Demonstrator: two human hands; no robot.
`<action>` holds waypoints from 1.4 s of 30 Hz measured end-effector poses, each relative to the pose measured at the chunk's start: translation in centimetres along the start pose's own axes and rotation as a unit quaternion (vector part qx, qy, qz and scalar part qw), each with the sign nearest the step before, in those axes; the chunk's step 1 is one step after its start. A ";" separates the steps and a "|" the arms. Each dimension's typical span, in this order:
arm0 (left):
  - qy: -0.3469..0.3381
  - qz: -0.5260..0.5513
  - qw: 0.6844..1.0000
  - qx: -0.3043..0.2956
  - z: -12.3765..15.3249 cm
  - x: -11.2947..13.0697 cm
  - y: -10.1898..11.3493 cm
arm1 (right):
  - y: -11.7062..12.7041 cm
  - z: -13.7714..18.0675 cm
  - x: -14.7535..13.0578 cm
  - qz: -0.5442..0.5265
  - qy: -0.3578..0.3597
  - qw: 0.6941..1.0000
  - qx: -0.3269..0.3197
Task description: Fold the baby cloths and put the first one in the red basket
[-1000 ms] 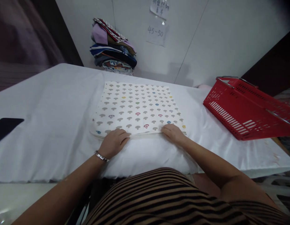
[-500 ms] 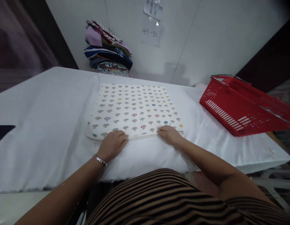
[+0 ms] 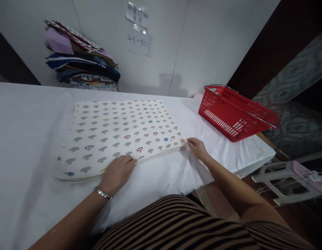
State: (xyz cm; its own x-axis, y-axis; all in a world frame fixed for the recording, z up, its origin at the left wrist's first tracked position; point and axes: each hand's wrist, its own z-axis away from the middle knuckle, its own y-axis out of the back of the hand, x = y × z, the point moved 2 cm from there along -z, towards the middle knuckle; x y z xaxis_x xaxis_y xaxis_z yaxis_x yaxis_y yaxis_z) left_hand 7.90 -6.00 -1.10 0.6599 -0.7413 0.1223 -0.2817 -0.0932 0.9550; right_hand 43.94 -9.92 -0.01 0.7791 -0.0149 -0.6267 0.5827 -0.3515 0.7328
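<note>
A folded white cloth (image 3: 116, 128) printed with grey and coloured mushrooms lies flat on the white-covered table (image 3: 20, 139). My left hand (image 3: 118, 173) rests on its near edge, fingers together and laid over the fabric, with a metal bracelet at the wrist. At the cloth's near right corner is my right hand (image 3: 197, 148). Its fingers are slightly bent and stretched towards the corner, with nothing visible between them. Whether the fingertips touch the fabric I cannot tell.
A red plastic basket (image 3: 234, 114) with metal handles stands on the table's right. Folded fabrics (image 3: 83, 59) are stacked at the back left against the wall. A paper sign (image 3: 137, 41) reads "45-50". A white stool (image 3: 288, 180) stands low on the right.
The view has swung to the right, shifting everything leftwards. My right hand has slid right along the cloth's near edge to its corner. My left hand stays on the near edge.
</note>
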 end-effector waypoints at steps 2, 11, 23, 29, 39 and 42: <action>0.001 -0.003 1.000 -0.005 0.0 0.1 0.0 | 0.4 -0.3 0.8 -0.043 -0.138 0.988 -0.055; 0.012 0.013 1.000 0.000 0.0 0.2 0.1 | -0.8 -2.7 0.1 -0.054 -0.268 0.943 -0.190; 0.017 0.009 1.000 -0.007 0.0 0.0 -0.3 | -1.6 -2.9 1.3 -0.031 -0.297 0.936 -0.184; 0.017 0.008 1.000 -0.019 0.1 -0.1 -0.3 | -1.3 -3.2 0.7 0.007 -0.313 0.927 -0.206; 0.023 0.007 0.998 -0.054 -0.4 0.4 0.5 | -1.0 -3.0 -0.4 -0.060 -0.317 0.922 -0.215; 0.025 -0.013 0.997 -0.068 -0.6 0.6 0.7 | -0.3 -3.3 -0.6 -0.085 -0.316 0.924 -0.199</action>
State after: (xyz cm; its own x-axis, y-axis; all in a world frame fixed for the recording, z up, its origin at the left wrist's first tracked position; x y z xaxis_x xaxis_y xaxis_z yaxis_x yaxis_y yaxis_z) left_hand 8.53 -6.15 -0.21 0.7000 -0.7060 0.1079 -0.1702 -0.0182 0.9852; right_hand 43.99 -6.74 1.01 0.4517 -0.5790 -0.6788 0.8211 -0.0279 0.5702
